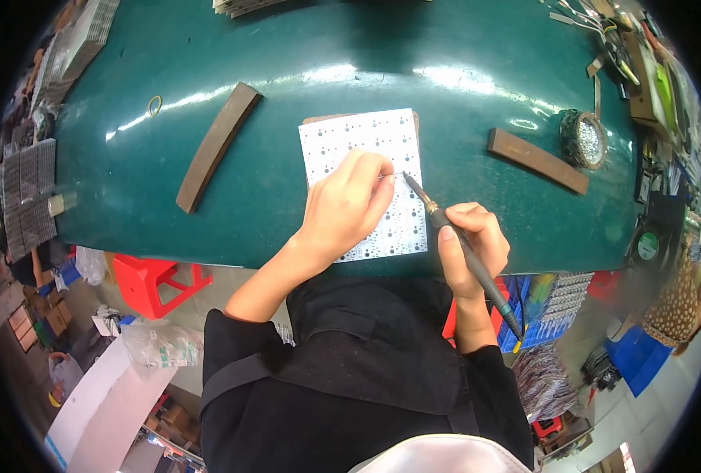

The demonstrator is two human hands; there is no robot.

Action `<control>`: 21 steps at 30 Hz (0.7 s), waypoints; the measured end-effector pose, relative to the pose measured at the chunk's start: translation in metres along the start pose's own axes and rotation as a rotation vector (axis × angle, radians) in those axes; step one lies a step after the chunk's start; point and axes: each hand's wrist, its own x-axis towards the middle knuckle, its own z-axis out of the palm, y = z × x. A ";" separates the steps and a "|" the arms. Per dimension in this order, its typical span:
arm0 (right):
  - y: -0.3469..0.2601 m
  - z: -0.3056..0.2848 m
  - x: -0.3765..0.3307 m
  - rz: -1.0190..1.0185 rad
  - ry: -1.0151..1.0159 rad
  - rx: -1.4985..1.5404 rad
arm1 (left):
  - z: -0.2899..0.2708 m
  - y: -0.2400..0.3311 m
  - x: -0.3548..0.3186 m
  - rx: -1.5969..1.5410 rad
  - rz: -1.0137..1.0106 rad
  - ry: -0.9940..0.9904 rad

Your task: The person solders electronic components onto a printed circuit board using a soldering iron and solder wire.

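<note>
A white circuit board panel (402, 225) with rows of small dark marks lies on the green table before me, over a brown backing that shows at its upper edges. My left hand (346, 203) rests over the panel's left part, fingers pinched on a thin strand of solder wire (389, 176). A dark soldering iron (477, 266) is gripped in my right hand (479, 244) like a pen, at the panel's right side. Its tip meets or nearly meets the wire's end above the board; actual contact is too small to tell. My left fingers hide part of the panel.
Brown bars lie left (219, 147) and right (537, 162) on the table (303, 229). A round container (591, 142) with shiny silvery contents stands at right, near cluttered tools. Stacked panels (27, 193) line the left edge. A red stool (149, 282) and blue crate (541, 335) stand below.
</note>
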 end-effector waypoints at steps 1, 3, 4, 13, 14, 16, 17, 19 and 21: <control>0.001 0.000 0.000 -0.008 -0.007 -0.003 | 0.000 0.000 0.000 0.000 0.003 0.003; 0.002 0.000 0.001 -0.016 -0.014 -0.006 | 0.001 0.000 0.001 0.038 0.012 0.001; 0.002 -0.001 0.001 -0.011 -0.016 0.007 | 0.001 0.000 0.001 0.036 0.013 0.004; 0.000 -0.003 -0.007 0.018 -0.013 0.039 | 0.001 0.002 0.001 0.134 0.073 -0.027; 0.000 -0.004 -0.009 0.024 -0.013 0.031 | 0.001 0.002 0.001 0.122 0.067 -0.024; 0.001 -0.013 -0.010 0.002 0.014 0.017 | 0.001 0.002 0.001 0.110 0.064 -0.021; 0.002 -0.020 -0.008 -0.006 0.031 -0.007 | 0.001 0.001 0.000 0.081 0.062 -0.021; 0.005 -0.045 0.002 0.007 0.197 -0.196 | -0.001 0.001 -0.001 0.055 0.059 -0.020; 0.015 -0.073 0.018 0.102 0.496 -0.429 | -0.002 0.000 -0.002 0.035 0.065 -0.034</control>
